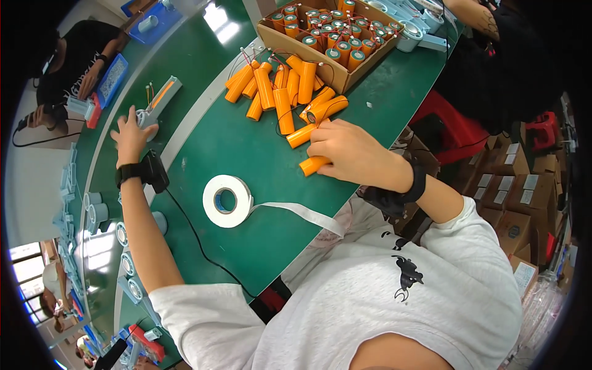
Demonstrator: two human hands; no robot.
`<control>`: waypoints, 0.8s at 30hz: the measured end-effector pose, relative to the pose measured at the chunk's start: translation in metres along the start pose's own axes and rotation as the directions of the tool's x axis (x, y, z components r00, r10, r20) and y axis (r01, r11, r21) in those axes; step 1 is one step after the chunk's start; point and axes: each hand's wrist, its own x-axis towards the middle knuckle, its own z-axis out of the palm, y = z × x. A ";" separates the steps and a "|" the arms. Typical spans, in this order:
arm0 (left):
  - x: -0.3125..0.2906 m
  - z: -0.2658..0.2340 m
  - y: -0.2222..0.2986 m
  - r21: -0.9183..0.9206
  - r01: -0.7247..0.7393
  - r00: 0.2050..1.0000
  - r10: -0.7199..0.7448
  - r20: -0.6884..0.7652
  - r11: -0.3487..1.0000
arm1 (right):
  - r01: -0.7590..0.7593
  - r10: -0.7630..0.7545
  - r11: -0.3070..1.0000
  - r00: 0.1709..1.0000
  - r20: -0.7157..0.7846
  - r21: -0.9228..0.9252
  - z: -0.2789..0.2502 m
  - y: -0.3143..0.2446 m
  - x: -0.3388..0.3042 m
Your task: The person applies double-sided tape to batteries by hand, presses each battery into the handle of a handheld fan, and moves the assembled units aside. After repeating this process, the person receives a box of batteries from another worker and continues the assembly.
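Note:
My left hand (131, 137), fingers spread, reaches far left over the round end of a pale blue plastic housing (159, 106). An orange battery lies in the housing's long handle, with thin wires poking up beside it. Whether the fingers press on the housing is hard to tell. At the right, my right hand (348, 151) is closed round an orange cylindrical battery (313, 165), whose end sticks out below the fingers. Another orange battery (301, 136) lies at its fingertips, at the near edge of a loose pile of wired batteries (282, 111) on the green table.
A cardboard box (345, 77) full of upright batteries stands behind the pile. A roll of white tape (227, 201) lies mid-table, its loose strip trailing over the near edge. A black cable runs from my left wrist device (154, 171). Across the table a co-worker's hand (88, 83) rests by a blue tray (113, 80).

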 end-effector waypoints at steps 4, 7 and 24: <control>-0.076 -0.067 0.054 -0.517 -0.441 0.858 0.513 -0.004 0.733 | -0.116 0.226 0.871 0.957 -0.180 0.476 -0.025 -0.003 -0.023; -0.171 -0.098 0.090 -0.465 -0.326 0.812 0.495 0.308 0.823 | -0.380 0.506 0.314 0.842 0.185 0.870 -0.023 0.005 -0.046; -0.226 -0.105 0.110 -0.632 -0.151 0.976 0.012 -0.219 0.760 | -0.083 0.348 0.312 0.937 -0.033 0.946 0.017 -0.081 -0.022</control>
